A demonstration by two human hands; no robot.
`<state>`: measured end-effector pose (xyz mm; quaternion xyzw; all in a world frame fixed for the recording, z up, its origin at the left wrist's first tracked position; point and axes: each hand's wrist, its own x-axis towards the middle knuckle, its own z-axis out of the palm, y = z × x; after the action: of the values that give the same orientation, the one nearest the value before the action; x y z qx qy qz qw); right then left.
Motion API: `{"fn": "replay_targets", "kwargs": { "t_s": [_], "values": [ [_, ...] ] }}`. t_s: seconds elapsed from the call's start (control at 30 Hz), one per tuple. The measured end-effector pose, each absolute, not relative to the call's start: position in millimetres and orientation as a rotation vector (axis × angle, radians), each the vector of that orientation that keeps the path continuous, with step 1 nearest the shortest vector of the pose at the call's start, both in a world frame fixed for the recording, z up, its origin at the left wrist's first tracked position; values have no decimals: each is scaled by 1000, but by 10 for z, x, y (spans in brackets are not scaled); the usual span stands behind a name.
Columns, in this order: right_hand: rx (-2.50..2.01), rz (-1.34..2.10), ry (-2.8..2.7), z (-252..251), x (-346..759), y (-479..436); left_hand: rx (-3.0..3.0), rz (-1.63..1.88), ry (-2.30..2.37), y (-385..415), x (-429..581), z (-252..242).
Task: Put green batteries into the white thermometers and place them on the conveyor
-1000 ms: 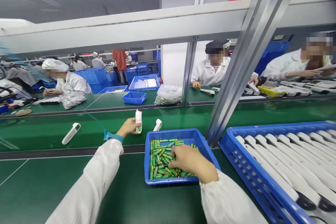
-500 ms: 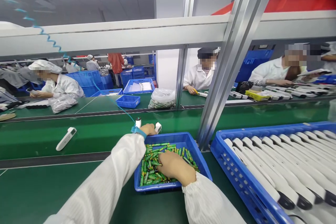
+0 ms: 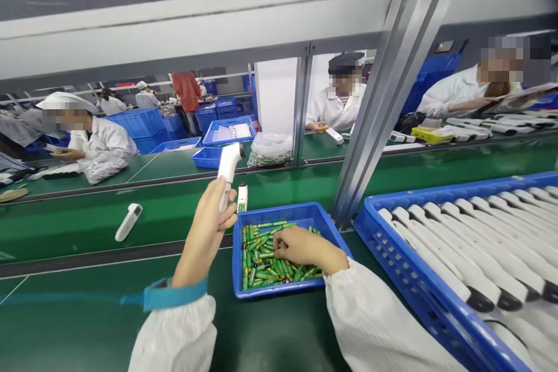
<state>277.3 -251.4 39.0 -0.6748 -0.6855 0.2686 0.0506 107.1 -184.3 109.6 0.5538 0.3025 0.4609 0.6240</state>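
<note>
Raised in front of me, my left hand (image 3: 212, 209) is closed around the handle of a white infrared thermometer (image 3: 229, 165), its dark-tipped head pointing up and right. A blue band circles that wrist. My right hand (image 3: 296, 244) reaches into a shallow blue tray (image 3: 285, 289) of loose green batteries (image 3: 265, 264). Its fingers are curled together among the batteries; whatever lies between the fingertips is hidden. Just behind the tray another thermometer (image 3: 242, 197) stands on the green belt, with green showing in its lower part.
A thermometer (image 3: 129, 222) lies on the belt at left. A large blue crate (image 3: 392, 261) of white thermometers fills the right side, beside a slanted metal post (image 3: 370, 139). Across the belt are a bag of batteries (image 3: 270, 151), a small blue tray (image 3: 204, 158) and several co-workers.
My left hand has come up and back from behind the tray, lifting a thermometer. My right hand stays among the batteries, its fingers drawn closer together. The view has tilted down slightly.
</note>
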Motion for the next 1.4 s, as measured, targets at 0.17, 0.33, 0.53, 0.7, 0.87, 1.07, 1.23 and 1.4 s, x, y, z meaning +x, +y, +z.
{"fn": "replay_targets", "kwargs": {
  "t_s": [0.17,0.33,0.53,0.7,0.87,1.07,1.23,1.4],
  "values": [
    [-2046,720,-2084,310,2572,-2499,1084,1322,589,-2164,944,1212],
    [-2079,675,-2108,214,2555,-2490,1131,1215,601,-2100,938,1177],
    [-2024,819,-2086,132,2693,-2425,1124,1019,563,-2052,917,1155],
    [-1996,920,-2033,48,2795,-2395,1079,888,545,-1968,924,1050],
    [-2026,926,-1982,116,2759,-2426,1109,828,594,-1890,944,962],
    [-1884,763,-1747,593,2729,-2594,1191,822,647,-1866,930,946],
    [-1765,631,-1456,965,2624,-2826,1400,710,609,-1902,957,884],
    [-1839,607,-1484,1025,2532,-2857,1463,622,557,-2057,1091,855]
  ]
}}
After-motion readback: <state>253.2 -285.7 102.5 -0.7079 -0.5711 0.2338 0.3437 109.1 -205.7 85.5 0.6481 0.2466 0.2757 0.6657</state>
